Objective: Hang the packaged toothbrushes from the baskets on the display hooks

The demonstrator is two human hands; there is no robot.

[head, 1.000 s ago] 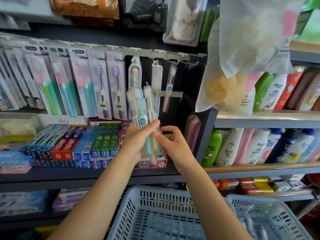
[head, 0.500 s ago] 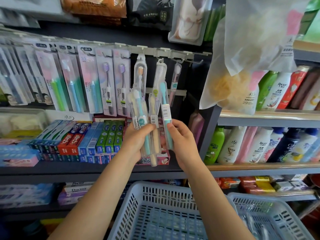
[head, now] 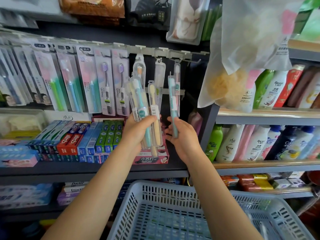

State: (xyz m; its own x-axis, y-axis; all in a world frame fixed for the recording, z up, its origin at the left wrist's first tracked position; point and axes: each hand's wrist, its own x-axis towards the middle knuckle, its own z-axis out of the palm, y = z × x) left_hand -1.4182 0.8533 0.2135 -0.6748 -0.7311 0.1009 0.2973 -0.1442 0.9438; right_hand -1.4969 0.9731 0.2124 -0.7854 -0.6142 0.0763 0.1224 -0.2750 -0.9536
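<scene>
My left hand (head: pixel 138 131) grips a bunch of clear-cased toothbrushes (head: pixel 144 104), one teal and one beige among them, upright in front of the shelf. My right hand (head: pixel 181 137) pinches a single teal toothbrush in a clear case (head: pixel 173 103), held upright just to the right of the bunch. Above them the rail of display hooks (head: pixel 173 53) carries three hanging clear-cased toothbrushes (head: pixel 139 70). A bare hook (head: pixel 190 61) sticks out at the rail's right end. Two pale blue slatted baskets (head: pixel 155 189) stand below my forearms.
Carded toothbrushes (head: pixel 103 84) fill the rail to the left. Toothpaste boxes (head: pixel 83 141) are stacked on the shelf beneath. Shampoo bottles (head: pixel 259 142) line the shelves on the right. A translucent bag with a sponge (head: pixel 242 66) hangs at upper right.
My right hand drew one teal toothbrush out of the bunch and moved it to the right and upward. My left hand kept its hold on the rest.
</scene>
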